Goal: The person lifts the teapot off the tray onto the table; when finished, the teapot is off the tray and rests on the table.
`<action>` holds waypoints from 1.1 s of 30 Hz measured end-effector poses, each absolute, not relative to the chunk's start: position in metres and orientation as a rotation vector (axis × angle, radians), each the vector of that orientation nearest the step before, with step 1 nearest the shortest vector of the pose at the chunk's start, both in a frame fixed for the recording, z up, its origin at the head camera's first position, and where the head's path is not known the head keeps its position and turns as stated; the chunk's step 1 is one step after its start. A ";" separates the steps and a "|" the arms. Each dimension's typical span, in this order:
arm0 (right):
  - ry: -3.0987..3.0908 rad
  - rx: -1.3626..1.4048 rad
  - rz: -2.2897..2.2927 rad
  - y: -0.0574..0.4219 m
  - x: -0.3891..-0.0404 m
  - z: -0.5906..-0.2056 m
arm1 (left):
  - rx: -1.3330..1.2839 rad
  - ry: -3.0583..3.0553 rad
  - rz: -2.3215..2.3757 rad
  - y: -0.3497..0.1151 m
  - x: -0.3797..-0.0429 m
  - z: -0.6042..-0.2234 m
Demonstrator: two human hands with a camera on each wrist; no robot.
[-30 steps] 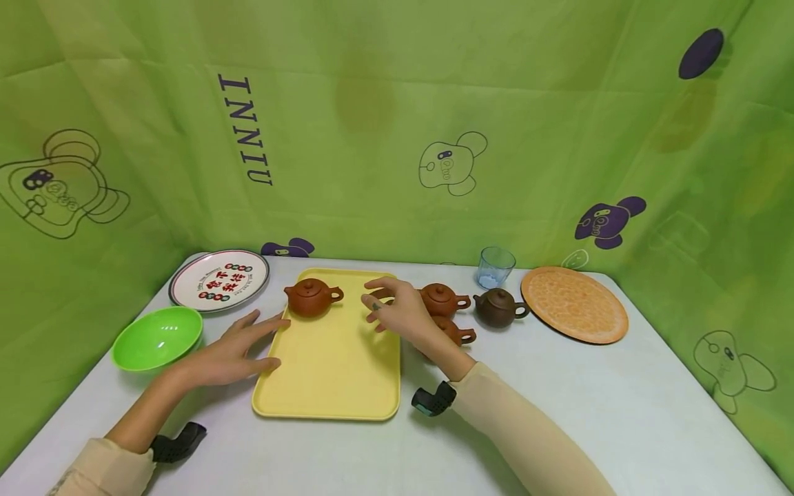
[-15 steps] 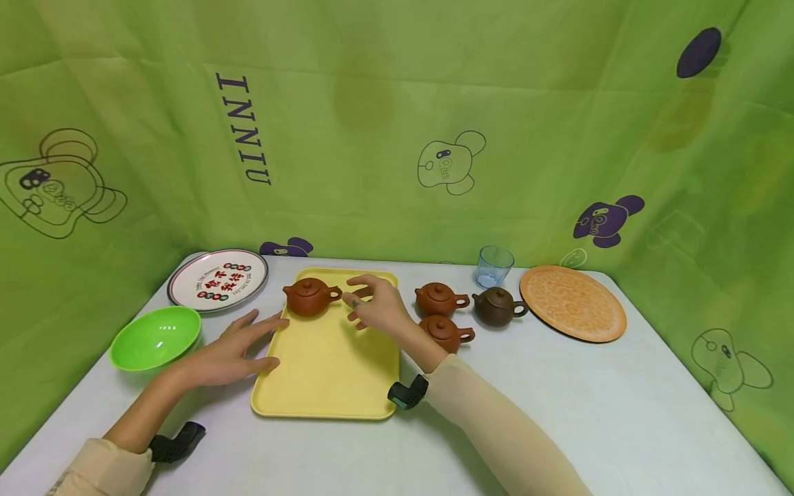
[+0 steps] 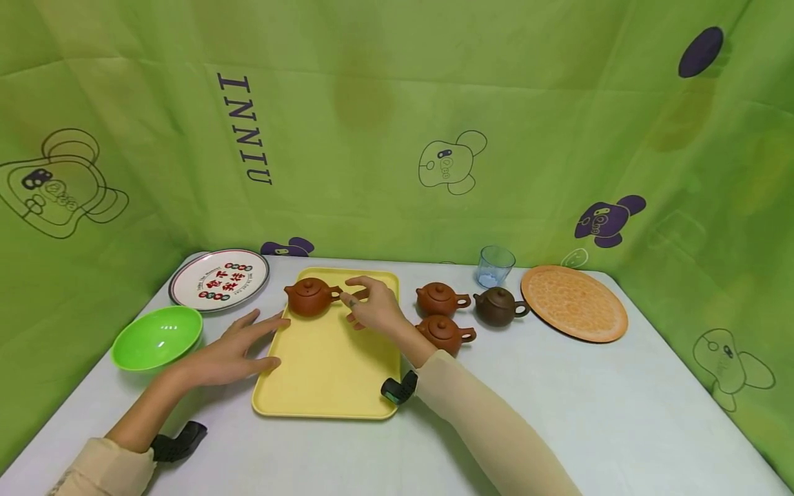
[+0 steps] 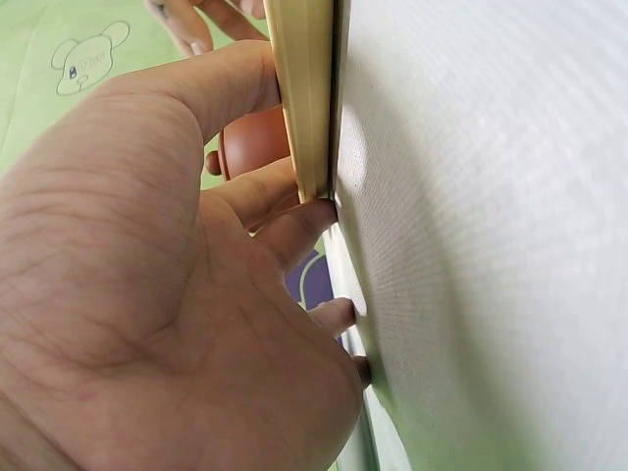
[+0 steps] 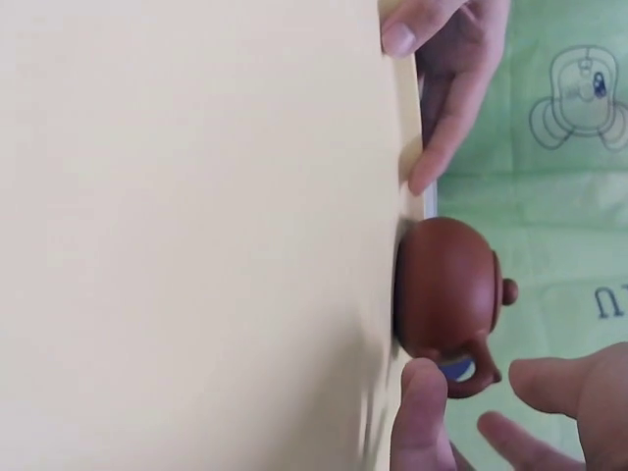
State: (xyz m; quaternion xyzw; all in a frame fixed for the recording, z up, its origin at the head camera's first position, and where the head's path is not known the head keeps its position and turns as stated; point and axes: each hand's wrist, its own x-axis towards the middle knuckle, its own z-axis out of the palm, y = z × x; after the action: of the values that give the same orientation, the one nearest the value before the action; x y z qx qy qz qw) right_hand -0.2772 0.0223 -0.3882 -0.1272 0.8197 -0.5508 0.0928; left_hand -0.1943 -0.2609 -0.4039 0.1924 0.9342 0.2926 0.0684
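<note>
A reddish-brown teapot (image 3: 310, 297) stands upright at the far left edge of the yellow tray (image 3: 329, 365), its handle to the right. Beside that handle is my right hand (image 3: 375, 308), thumb and fingers spread apart. In the right wrist view the fingertips (image 5: 422, 388) come close to the teapot's handle (image 5: 476, 371), and a gap shows between thumb and forefinger; whether they touch it I cannot tell. My left hand (image 3: 226, 351) rests at the tray's left edge with fingers extended. The left wrist view shows its thumb and fingertips touching the tray's rim (image 4: 306, 98).
Two more reddish-brown teapots (image 3: 439, 300) and a dark brown teapot (image 3: 498, 307) stand right of the tray. Behind them is a clear blue glass (image 3: 495, 267); farther right lies an orange round mat (image 3: 573, 304). A green bowl (image 3: 158, 339) and a white plate (image 3: 220, 281) sit left.
My right hand has moved left from near the tray's right edge to beside the teapot's handle, uncovering the two teapots on the right. My left hand has stayed in place.
</note>
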 end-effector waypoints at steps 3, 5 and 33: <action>2.432 -0.392 -1.634 0.020 -0.280 -0.390 | 0.569 2.808 0.885 -0.261 -0.194 -0.403; 2.426 -0.393 -1.634 0.019 -0.281 -0.391 | 0.560 2.804 0.885 -0.260 -0.194 -0.403; 2.377 -0.359 -1.676 0.006 -0.292 -0.400 | 0.571 2.822 0.866 -0.261 -0.196 -0.406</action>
State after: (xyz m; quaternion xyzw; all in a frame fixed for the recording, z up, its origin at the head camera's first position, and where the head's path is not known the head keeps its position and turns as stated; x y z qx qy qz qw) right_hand -0.2917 0.0057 -0.4000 -0.1218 0.8066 -0.5687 0.1054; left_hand -0.1958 -0.2611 -0.4057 0.1895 0.9364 0.2875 0.0673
